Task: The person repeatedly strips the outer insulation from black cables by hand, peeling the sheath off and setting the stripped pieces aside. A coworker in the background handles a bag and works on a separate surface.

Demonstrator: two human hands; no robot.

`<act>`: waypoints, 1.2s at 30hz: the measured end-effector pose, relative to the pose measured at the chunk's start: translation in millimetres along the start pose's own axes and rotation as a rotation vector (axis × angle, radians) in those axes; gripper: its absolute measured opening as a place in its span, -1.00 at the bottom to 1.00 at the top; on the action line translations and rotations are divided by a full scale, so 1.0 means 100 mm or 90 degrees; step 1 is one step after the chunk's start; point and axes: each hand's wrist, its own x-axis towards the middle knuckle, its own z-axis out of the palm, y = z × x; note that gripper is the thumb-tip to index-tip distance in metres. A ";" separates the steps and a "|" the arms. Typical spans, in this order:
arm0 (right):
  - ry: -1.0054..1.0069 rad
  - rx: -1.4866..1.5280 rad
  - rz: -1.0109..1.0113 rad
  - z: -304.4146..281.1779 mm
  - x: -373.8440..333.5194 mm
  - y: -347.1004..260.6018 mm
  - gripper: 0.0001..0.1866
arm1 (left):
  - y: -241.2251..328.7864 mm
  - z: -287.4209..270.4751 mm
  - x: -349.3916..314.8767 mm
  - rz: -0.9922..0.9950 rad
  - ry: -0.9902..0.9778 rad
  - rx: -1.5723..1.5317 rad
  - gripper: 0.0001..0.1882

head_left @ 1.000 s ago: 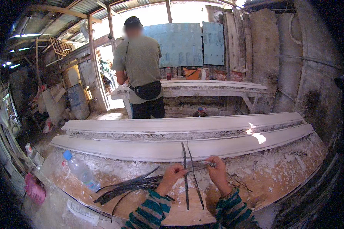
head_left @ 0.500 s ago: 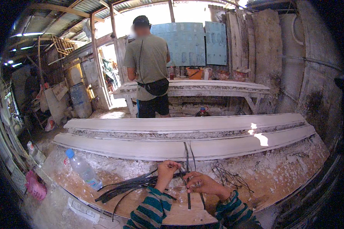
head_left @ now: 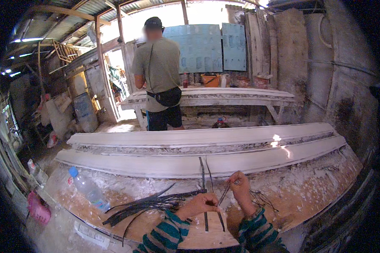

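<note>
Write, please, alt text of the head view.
A left hand and right hand hold a thin dark strip between them over a worktable, near a bundle of dark strips and long white pieces. Another person stands beyond it.

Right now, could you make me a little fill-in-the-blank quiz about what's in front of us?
1. The clear bottle has a ____ cap.
2. Of the left hand and right hand, the ____ one is nearer the bundle of dark strips.
3. The bucket on the far bench is ____ in colour.
4. The sleeves have a pattern of ____.

Missing words: blue; left; orange; stripes.
</note>
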 end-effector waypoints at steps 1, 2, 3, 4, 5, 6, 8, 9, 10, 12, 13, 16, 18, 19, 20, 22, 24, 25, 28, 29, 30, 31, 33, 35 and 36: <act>0.010 0.030 -0.012 -0.02 0.00 -0.02 -0.89 | 0.01 0.01 0.02 -0.006 0.012 -0.023 -0.82; 0.030 0.042 0.028 -0.05 -0.01 -0.05 -0.89 | 0.01 0.02 0.02 -0.013 0.023 -0.045 -0.83; 0.044 0.049 0.020 -0.06 -0.01 -0.08 -0.88 | 0.02 0.02 0.03 -0.038 0.029 -0.076 -0.83; 0.056 0.011 0.035 -0.06 -0.01 -0.10 -0.88 | 0.01 0.00 0.03 -0.046 0.084 -0.082 -0.82; 0.062 -0.030 0.002 -0.05 -0.01 -0.13 -0.87 | 0.00 -0.05 0.03 -0.071 0.134 -0.096 -0.81; 0.070 -0.081 -0.055 -0.03 -0.01 -0.14 -0.86 | -0.01 -0.09 0.00 -0.097 0.183 -0.108 -0.80; 0.033 -0.112 -0.066 -0.03 -0.02 -0.15 -0.88 | -0.08 -0.22 0.00 -0.093 0.284 -0.037 -0.79; 0.016 -0.149 -0.074 -0.02 -0.02 -0.15 -0.89 | -0.13 -0.27 0.01 -0.110 0.330 0.002 -0.78; -0.012 -0.135 -0.093 -0.02 -0.03 -0.15 -0.88 | -0.18 -0.29 0.00 -0.058 0.417 -0.011 -0.79; -0.066 -0.145 -0.124 0.00 -0.08 -0.17 -0.87 | -0.26 -0.38 0.01 -0.072 0.521 -0.012 -0.81; -0.156 -0.067 -0.103 0.02 -0.10 -0.18 -0.86 | -0.29 -0.42 0.00 -0.122 0.569 -0.017 -0.82; -0.422 0.077 -0.054 0.12 -0.21 -0.27 -0.80 | -0.30 -0.49 -0.04 -0.075 0.650 0.042 -0.87; -0.522 0.154 -0.042 0.22 -0.33 -0.33 -0.80 | -0.26 -0.49 -0.06 -0.109 0.619 -0.003 -0.91; -0.565 0.168 -0.076 0.25 -0.37 -0.36 -0.79 | -0.23 -0.48 -0.06 -0.121 0.603 -0.025 -0.92; -0.566 0.124 -0.103 0.26 -0.38 -0.37 -0.82 | -0.21 -0.44 -0.05 -0.112 0.598 -0.003 -0.94; -0.561 0.092 -0.159 0.25 -0.34 -0.39 -0.85 | -0.17 -0.36 -0.02 -0.089 0.577 0.021 -0.96; -0.541 0.071 -0.151 0.21 -0.31 -0.40 -0.87 | -0.14 -0.33 0.00 -0.135 0.576 0.021 -0.96; -0.518 0.072 -0.114 0.19 -0.31 -0.41 -0.87 | -0.14 -0.32 0.00 -0.144 0.570 0.001 -0.93; -0.462 0.092 -0.076 0.15 -0.27 -0.44 -0.90 | -0.15 -0.30 0.01 -0.124 0.552 0.061 -0.94; -0.443 0.088 -0.090 0.14 -0.26 -0.44 -0.90 | -0.16 -0.29 0.01 -0.112 0.533 0.071 -0.96; -0.427 0.105 -0.033 0.12 -0.24 -0.44 -0.92 | -0.16 -0.29 0.02 -0.083 0.516 0.072 -0.97; -0.407 0.110 0.009 0.10 -0.23 -0.43 -0.92 | -0.17 -0.29 0.03 -0.111 0.491 0.065 -0.97; -0.326 0.091 0.047 0.09 -0.22 -0.38 -0.89 | -0.16 -0.25 0.00 -0.087 0.464 0.079 -0.95; -0.207 0.035 0.059 0.11 -0.16 -0.30 -0.84 | -0.14 -0.22 0.00 -0.097 0.403 0.065 -0.93; -0.170 -0.016 0.036 0.09 -0.14 -0.26 -0.83 | -0.13 -0.21 0.01 -0.092 0.359 0.049 -0.92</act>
